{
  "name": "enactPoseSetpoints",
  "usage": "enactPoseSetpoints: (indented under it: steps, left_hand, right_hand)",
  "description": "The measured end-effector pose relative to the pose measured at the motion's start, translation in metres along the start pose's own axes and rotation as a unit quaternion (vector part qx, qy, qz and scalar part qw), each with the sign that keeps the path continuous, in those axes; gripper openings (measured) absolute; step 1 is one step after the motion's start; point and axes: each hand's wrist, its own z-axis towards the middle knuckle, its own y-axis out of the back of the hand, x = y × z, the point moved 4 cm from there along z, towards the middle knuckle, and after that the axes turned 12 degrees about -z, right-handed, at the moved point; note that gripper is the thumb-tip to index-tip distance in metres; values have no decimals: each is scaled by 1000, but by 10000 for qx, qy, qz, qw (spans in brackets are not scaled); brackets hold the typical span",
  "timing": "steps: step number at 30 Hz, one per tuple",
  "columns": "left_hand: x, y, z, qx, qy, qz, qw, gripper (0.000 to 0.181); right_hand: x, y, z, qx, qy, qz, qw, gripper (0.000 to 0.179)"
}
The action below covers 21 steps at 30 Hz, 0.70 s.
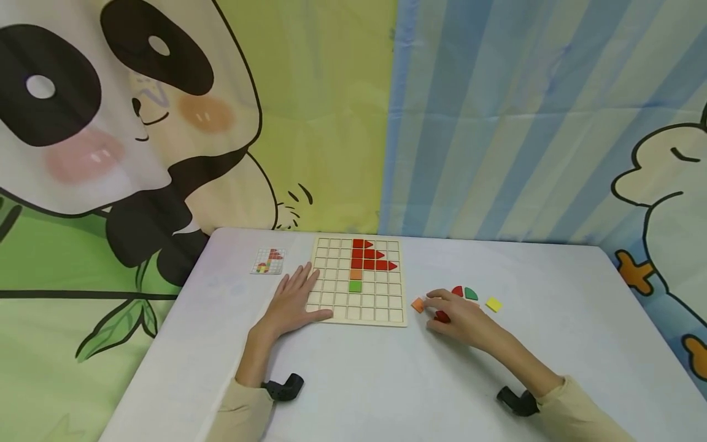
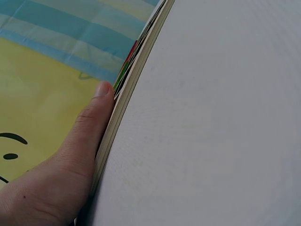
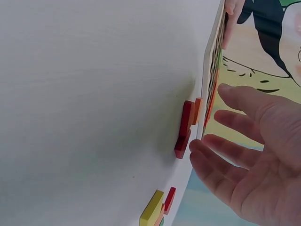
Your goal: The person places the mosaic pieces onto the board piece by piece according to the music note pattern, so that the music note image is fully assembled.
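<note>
A wooden grid board lies on the table with red pieces, an orange square and a green square in its cells. My left hand rests at the board's left edge with fingers spread; its thumb lies along the near edge. My right hand hovers over loose pieces right of the board, fingers loosely bent and holding nothing. By its fingertips lie a loose orange piece and a red piece, the latter partly hidden by the hand in the head view.
A small pattern card lies left of the board. Beyond my right hand are a red quarter-round piece, a green one and a yellow square. A printed curtain hangs behind the white table.
</note>
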Motion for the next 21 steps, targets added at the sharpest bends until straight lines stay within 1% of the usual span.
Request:
enactPoseSetpoints:
  steps: [3,4,6,9,11,13,16,21]
  left_hand:
    - [0,-1,0,10,13,-6,10000,111]
    - [0,-1,1,9,14,-4,10000,111]
    - [0,-1,2,-12,-10,5,10000,111]
    - [-1,-2,2,-19,-15,22,10000,110]
    - [-1,-1,2,-25,-2,35,10000,110]
    - [-1,-1,2,-27,8,32,10000,110]
    - [-1,-1,1,-25,28,46,10000,110]
    - [-1,-1,0,-20,27,9,10000,111]
  right_hand:
    - [1,1,3,10,90,18,10000,35]
    - [2,0,5,50,136,15,9999,35]
    - [3,0,7,216,256,29,9994,39]
    - [4,-2,8,434,544,-70,9976,44]
    - [4,-2,9,458,726,-78,9963,48]
    - [4,-2,10,332,874,-80,9956,45]
    - [3,-2,12,141,1007,63,9948,39]
    - [3,-5,20,80,982,148,9950,22]
